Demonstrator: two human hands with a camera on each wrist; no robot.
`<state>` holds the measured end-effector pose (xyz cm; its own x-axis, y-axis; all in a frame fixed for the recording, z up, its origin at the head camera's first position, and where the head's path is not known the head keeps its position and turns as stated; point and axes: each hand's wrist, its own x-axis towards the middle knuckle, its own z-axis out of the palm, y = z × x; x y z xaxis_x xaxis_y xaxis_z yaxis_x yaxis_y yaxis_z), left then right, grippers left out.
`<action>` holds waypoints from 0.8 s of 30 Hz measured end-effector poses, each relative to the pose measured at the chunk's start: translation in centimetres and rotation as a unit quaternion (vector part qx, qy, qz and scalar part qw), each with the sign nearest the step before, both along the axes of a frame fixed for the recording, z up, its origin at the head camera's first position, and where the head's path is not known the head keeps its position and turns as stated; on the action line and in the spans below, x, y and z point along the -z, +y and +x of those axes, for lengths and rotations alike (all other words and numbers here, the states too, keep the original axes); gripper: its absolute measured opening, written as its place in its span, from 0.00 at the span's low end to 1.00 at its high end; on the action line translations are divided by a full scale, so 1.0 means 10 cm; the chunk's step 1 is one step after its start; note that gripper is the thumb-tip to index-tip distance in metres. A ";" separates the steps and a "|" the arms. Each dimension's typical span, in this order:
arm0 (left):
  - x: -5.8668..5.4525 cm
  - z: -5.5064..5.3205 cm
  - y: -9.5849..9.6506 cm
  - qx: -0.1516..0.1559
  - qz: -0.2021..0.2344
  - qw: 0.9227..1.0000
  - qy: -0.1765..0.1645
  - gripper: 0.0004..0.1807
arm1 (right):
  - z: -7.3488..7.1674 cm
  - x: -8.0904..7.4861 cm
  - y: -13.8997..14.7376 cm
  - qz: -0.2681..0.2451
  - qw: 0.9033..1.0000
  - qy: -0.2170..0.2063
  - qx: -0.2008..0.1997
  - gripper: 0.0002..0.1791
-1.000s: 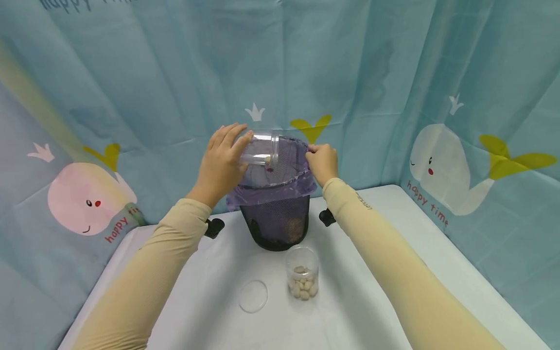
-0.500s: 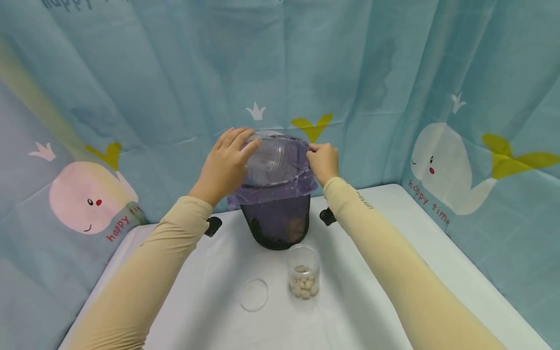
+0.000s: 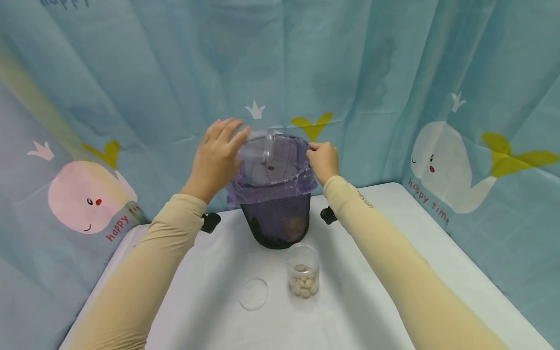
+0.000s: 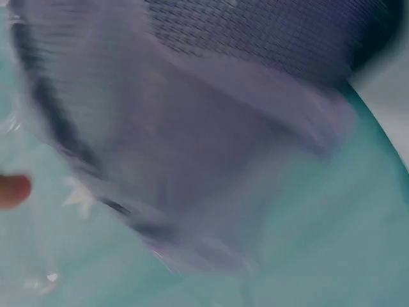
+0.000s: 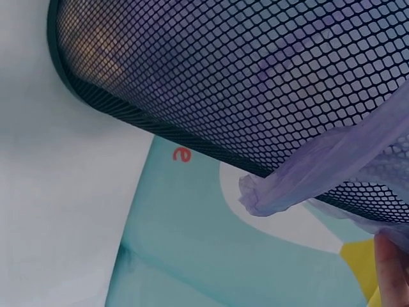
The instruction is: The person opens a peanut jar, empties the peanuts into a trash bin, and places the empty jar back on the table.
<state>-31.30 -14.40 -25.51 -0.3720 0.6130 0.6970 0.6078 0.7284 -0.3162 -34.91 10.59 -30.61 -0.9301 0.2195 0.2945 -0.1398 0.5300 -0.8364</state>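
Note:
My left hand [image 3: 215, 158] grips a clear jar [image 3: 255, 147] lying on its side, its mouth pointing right over the opening of a black mesh wastebasket [image 3: 277, 221]. In the left wrist view a fingertip [image 4: 13, 190] shows against the jar at the left edge, blurred. A purple bin liner [image 3: 273, 192] folds over the basket's rim. At the right of that rim, my right hand [image 3: 323, 160] pinches the liner; the right wrist view has one finger [image 5: 391, 268] at the purple plastic. No contents show inside the tilted jar.
On the white table [image 3: 210, 291] in front of the basket stands a second clear jar [image 3: 303, 279], partly filled with pale, pebble-like pieces. Left of it lies a round clear lid [image 3: 253, 294]. A blue curtain [image 3: 175, 73] with whale prints hangs behind and along both sides.
The left hand dipped the jar toward the basket, then drew it back up and left. A small pale piece near the jar's mouth is gone from view. The right hand stays at the rim.

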 end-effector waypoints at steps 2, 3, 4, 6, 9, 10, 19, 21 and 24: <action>0.01 0.02 -0.01 -0.003 -0.005 1.000 -0.010 0.32 | 0.00 0.00 0.00 -0.004 1.000 0.000 0.001 0.19; 0.02 0.02 -0.02 -0.004 -0.011 1.000 -0.018 0.32 | 0.00 0.00 0.00 -0.005 1.000 0.000 0.003 0.19; 0.03 0.03 -0.03 -0.004 -0.010 1.000 -0.026 0.32 | 0.00 0.01 0.00 -0.005 1.000 0.000 0.005 0.19; 0.06 0.06 -0.05 -0.013 0.017 0.999 -0.036 0.32 | 0.01 0.01 0.00 -0.003 1.000 0.001 0.006 0.19; 0.10 0.10 -0.10 -0.020 0.063 0.996 -0.051 0.34 | 0.01 0.01 -0.01 0.002 1.000 0.007 0.005 0.19; 0.12 0.12 -0.12 -0.019 0.079 0.995 -0.057 0.34 | 0.01 0.02 -0.02 0.002 1.000 0.007 0.004 0.19; 0.30 0.31 -0.28 -0.008 0.208 0.974 -0.084 0.35 | 0.01 0.01 -0.01 -0.003 1.000 0.014 0.003 0.18; 0.33 0.36 -0.29 -0.009 0.228 0.969 -0.090 0.37 | 0.00 0.01 -0.01 -0.004 1.000 0.016 0.004 0.18; 0.38 0.43 -0.31 -0.004 0.246 0.965 -0.094 0.38 | 0.00 0.00 0.00 -0.007 1.000 0.014 0.004 0.19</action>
